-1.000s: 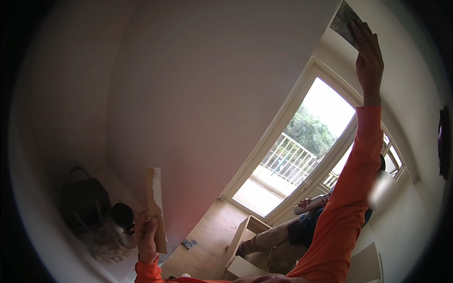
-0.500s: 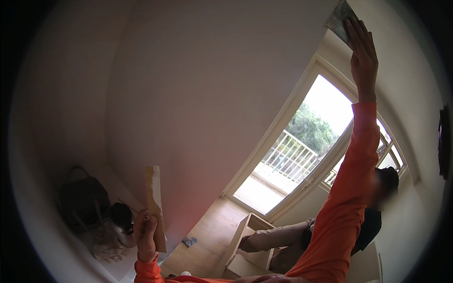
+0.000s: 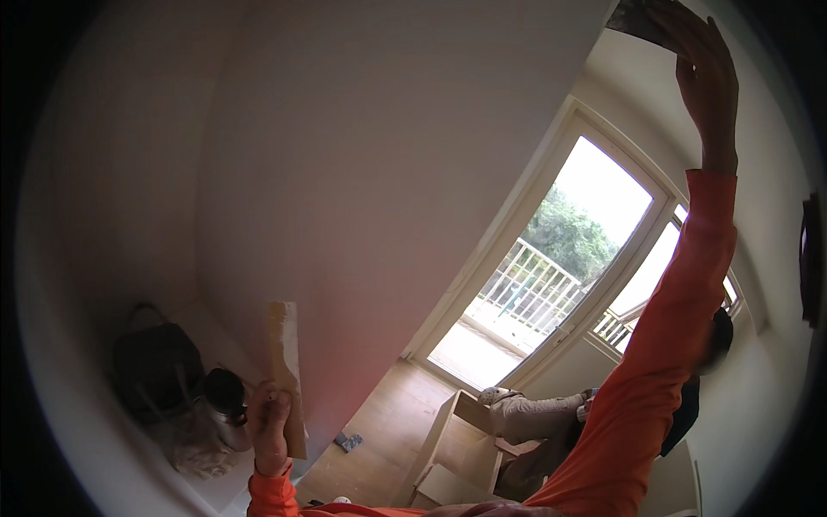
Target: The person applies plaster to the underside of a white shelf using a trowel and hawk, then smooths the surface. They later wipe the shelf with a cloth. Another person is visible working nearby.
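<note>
Low at the left, my left hand [image 3: 270,422] grips a narrow tan putty board [image 3: 281,340] upright. White putty coats the right side of its upper part. My right arm reaches high to the upper right. There my right hand [image 3: 708,73] holds a flat, dark grey scraper blade [image 3: 636,21], its fingers stretched along the back. The blade lies at the edge of the pale wall [image 3: 370,172], high up; whether it touches is hard to tell, and its top runs out of the picture.
A black bag [image 3: 157,366], a dark-lidded metal flask [image 3: 226,398] and a crumpled plastic bag [image 3: 202,452] stand at lower left. Another person [image 3: 543,420] is partly behind my right arm, by an open wooden box [image 3: 435,448]. A small grey block [image 3: 349,442] lies on the floor. Beyond is a glass door [image 3: 551,258].
My right hand has moved up and to the right, and the blade has tilted flatter. My left hand has shifted slightly right. The other person's leg has moved right.
</note>
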`<state>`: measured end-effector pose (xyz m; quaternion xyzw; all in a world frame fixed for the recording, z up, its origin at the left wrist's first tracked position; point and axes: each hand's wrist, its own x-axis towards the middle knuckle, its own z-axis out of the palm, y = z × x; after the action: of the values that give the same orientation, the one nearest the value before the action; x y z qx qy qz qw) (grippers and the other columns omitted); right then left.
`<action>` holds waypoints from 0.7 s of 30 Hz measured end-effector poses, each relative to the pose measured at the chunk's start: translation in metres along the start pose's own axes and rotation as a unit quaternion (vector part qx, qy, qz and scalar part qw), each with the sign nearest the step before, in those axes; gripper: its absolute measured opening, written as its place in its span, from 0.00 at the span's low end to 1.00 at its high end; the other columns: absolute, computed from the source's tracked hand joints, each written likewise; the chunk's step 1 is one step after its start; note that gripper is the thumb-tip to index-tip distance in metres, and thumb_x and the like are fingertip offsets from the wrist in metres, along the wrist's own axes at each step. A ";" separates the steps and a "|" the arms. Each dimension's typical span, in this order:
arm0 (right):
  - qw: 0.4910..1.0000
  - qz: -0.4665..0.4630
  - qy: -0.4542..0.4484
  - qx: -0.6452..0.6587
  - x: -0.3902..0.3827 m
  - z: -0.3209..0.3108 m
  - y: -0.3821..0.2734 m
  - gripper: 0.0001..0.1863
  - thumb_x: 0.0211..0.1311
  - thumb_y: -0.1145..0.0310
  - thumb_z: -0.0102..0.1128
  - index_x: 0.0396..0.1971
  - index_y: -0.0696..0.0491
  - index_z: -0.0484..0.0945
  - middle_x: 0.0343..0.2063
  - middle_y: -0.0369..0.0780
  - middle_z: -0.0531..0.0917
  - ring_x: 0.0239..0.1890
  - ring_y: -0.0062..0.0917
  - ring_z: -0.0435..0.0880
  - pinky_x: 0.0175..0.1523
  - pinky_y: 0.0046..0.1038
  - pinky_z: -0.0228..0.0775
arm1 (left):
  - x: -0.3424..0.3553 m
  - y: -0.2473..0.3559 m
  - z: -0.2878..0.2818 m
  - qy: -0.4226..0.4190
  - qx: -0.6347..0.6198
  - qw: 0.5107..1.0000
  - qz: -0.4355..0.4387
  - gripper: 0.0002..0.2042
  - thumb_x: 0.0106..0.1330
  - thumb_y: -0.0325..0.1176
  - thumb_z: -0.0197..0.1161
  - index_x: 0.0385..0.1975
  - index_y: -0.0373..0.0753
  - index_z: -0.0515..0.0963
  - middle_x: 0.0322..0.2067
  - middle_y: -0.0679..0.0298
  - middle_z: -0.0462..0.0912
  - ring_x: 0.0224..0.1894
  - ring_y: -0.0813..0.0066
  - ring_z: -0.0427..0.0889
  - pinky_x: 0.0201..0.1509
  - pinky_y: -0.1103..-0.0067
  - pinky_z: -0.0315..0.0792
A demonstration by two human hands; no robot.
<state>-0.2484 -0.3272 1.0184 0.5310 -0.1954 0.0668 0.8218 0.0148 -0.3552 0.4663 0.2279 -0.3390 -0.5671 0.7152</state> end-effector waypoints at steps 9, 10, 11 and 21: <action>0.998 0.063 -0.008 0.009 0.029 -0.011 -0.042 0.15 0.55 0.86 0.49 0.33 0.52 0.82 0.41 0.35 0.83 0.51 0.26 0.78 0.69 0.39 0.56 | -0.004 0.004 0.005 0.003 0.016 1.000 -0.022 0.13 0.67 0.34 0.57 0.49 0.40 0.69 0.20 0.67 0.76 0.15 0.82 0.70 0.18 0.83 0.64; 0.998 0.069 -0.003 0.004 0.025 -0.007 -0.040 0.15 0.55 0.86 0.49 0.33 0.52 0.82 0.42 0.35 0.83 0.51 0.26 0.78 0.69 0.39 0.56 | -0.004 0.005 0.006 0.002 0.016 1.000 -0.019 0.13 0.67 0.34 0.57 0.49 0.40 0.69 0.20 0.67 0.76 0.15 0.82 0.70 0.18 0.83 0.64; 0.998 0.070 -0.002 0.005 0.020 -0.004 -0.037 0.16 0.55 0.86 0.49 0.35 0.51 0.81 0.43 0.35 0.83 0.52 0.26 0.78 0.69 0.39 0.56 | -0.004 0.007 0.007 -0.002 0.009 1.000 -0.021 0.13 0.67 0.34 0.57 0.49 0.39 0.69 0.21 0.67 0.76 0.15 0.82 0.70 0.18 0.83 0.64; 0.998 -0.002 -0.062 -0.026 -0.042 0.031 0.015 0.31 0.52 0.89 0.47 0.53 0.40 0.75 0.53 0.31 0.77 0.60 0.26 0.71 0.68 0.38 0.57 | -0.005 0.020 0.016 -0.004 0.016 1.000 -0.013 0.10 0.67 0.37 0.57 0.41 0.39 0.71 0.19 0.69 0.74 0.14 0.83 0.69 0.17 0.85 0.62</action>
<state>-0.2996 -0.3445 1.0262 0.5132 -0.2471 0.0272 0.8215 0.0152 -0.3446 0.4901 0.2418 -0.3482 -0.5716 0.7025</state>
